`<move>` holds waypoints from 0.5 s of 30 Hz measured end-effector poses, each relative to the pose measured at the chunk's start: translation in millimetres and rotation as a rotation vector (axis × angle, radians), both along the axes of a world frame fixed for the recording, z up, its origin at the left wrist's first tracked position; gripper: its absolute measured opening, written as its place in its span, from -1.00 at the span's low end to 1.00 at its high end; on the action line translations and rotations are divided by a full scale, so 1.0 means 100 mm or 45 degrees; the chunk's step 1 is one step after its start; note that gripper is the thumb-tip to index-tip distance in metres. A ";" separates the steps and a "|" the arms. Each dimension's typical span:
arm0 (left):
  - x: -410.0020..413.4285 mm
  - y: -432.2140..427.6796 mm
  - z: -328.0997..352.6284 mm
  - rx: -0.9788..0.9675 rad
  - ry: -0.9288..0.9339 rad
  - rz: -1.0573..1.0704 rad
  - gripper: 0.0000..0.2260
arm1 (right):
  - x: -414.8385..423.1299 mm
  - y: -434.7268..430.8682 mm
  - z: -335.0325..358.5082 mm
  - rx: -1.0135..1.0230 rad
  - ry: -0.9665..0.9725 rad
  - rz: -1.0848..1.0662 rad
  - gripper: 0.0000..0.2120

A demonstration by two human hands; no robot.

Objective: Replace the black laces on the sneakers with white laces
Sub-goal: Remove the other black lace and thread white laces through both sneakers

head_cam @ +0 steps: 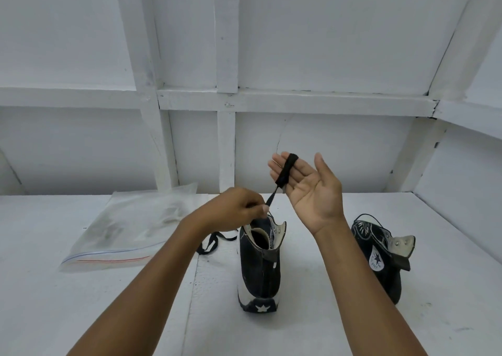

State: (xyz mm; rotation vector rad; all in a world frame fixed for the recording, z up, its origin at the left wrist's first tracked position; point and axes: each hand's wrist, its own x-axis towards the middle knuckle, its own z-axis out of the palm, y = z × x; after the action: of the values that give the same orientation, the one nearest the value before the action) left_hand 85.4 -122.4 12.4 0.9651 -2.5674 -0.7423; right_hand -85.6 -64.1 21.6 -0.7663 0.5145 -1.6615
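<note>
The black lace [285, 171] loops over the straight fingers [302, 170] of the flat right hand [308, 192]; the left hand [235, 206] pinches it just below.

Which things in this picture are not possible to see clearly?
Head view:
- Contents of the zip bag: blurred by cloudy plastic.
- Toe of the middle sneaker: hidden behind its own collar.
- Part of the right sneaker: behind the right forearm.
- Lower end of the black lace: covered by fingers of the left hand.
</note>
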 end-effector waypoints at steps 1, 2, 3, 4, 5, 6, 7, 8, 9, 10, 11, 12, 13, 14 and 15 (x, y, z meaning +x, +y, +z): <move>0.00 0.03 0.04 0.008 -0.022 -0.031 -0.78 | 0.00 -0.02 -0.02 0.021 0.089 -0.065 -0.46; 0.00 0.05 0.10 0.010 -0.035 -0.059 -0.79 | 0.00 -0.04 -0.04 0.057 0.219 -0.139 -0.50; 0.01 0.07 0.17 0.006 -0.041 -0.082 -0.81 | 0.01 -0.06 -0.06 0.101 0.393 -0.227 -0.54; 0.03 0.08 0.25 0.001 -0.032 -0.100 -0.83 | 0.03 -0.06 -0.08 0.145 0.606 -0.318 -0.57; 0.05 0.09 0.33 -0.002 -0.004 -0.112 -0.85 | 0.05 -0.06 -0.10 0.180 0.811 -0.395 -0.58; 0.08 0.08 0.41 -0.003 0.044 -0.117 -0.85 | 0.07 -0.06 -0.12 0.199 0.964 -0.437 -0.57; 0.11 0.08 0.48 -0.008 0.107 -0.116 -0.85 | 0.08 -0.05 -0.14 0.209 1.056 -0.445 -0.56; 0.13 0.06 0.55 -0.020 0.180 -0.103 -0.86 | 0.08 -0.03 -0.15 0.210 1.099 -0.421 -0.53; 0.16 0.03 0.59 -0.041 0.260 -0.078 -0.87 | 0.09 -0.01 -0.15 0.197 1.116 -0.377 -0.50; 0.18 -0.02 0.61 -0.071 0.337 -0.035 -0.87 | 0.10 0.00 -0.14 0.174 1.108 -0.320 -0.47; 0.19 -0.08 0.61 -0.106 0.401 0.022 -0.87 | 0.10 0.02 -0.13 0.150 1.070 -0.265 -0.44; 0.19 -0.14 0.59 -0.142 0.447 0.079 -0.87 | 0.10 0.03 -0.10 0.125 0.994 -0.216 -0.43; 0.19 -0.20 0.54 -0.168 0.476 0.132 -0.86 | 0.09 0.04 -0.08 0.106 0.890 -0.174 -0.43; 0.17 -0.25 0.47 -0.181 0.486 0.176 -0.85 | 0.08 0.04 -0.04 0.094 0.777 -0.130 -0.43; 0.15 -0.28 0.39 -0.185 0.473 0.208 -0.82 | 0.06 0.05 0.00 0.090 0.678 -0.082 -0.43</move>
State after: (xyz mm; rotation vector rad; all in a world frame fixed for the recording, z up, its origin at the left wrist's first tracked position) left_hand 100.7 -150.4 51.8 0.8838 -2.1605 -0.6143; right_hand -79.1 -59.5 21.2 -1.1548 0.9721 -1.4809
